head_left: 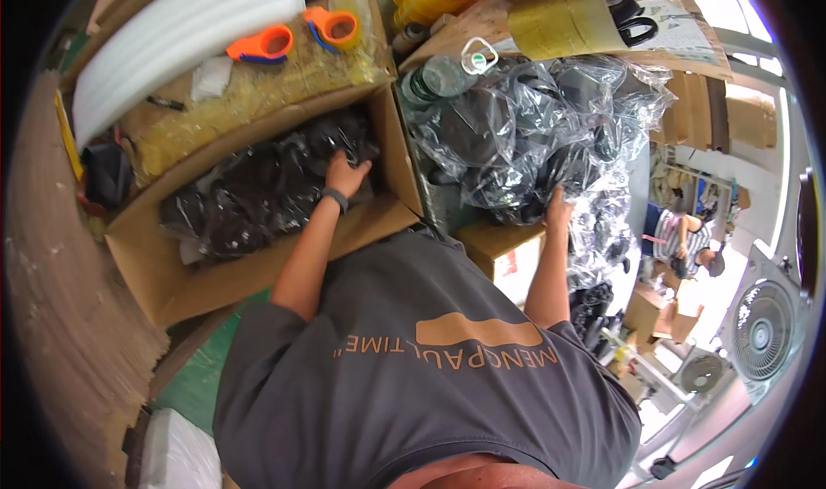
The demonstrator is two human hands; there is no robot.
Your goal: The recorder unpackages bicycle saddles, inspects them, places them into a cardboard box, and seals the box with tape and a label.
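Observation:
My left hand [347,177], with a dark band at the wrist, reaches into a long open cardboard box [142,269]. Its thumb and fingers are apart and rest on the clear plastic bags of black items [258,188] that line the box. On the right, my right hand [559,207] is closed on the near edge of a clear plastic bag [551,179] with something black inside. That bag belongs to a heap of similar bags [490,127] on the table. The fingertips of my right hand are partly hidden by the bag. What the black items are, I cannot make out.
Beyond the box lie two orange tape dispensers [262,45] [334,29] and white foam sheeting [189,37]. A clear bottle [439,77] stands by the heap. A smaller carton [490,239] sits near my body. Far right are a person [684,235] and a fan [761,330].

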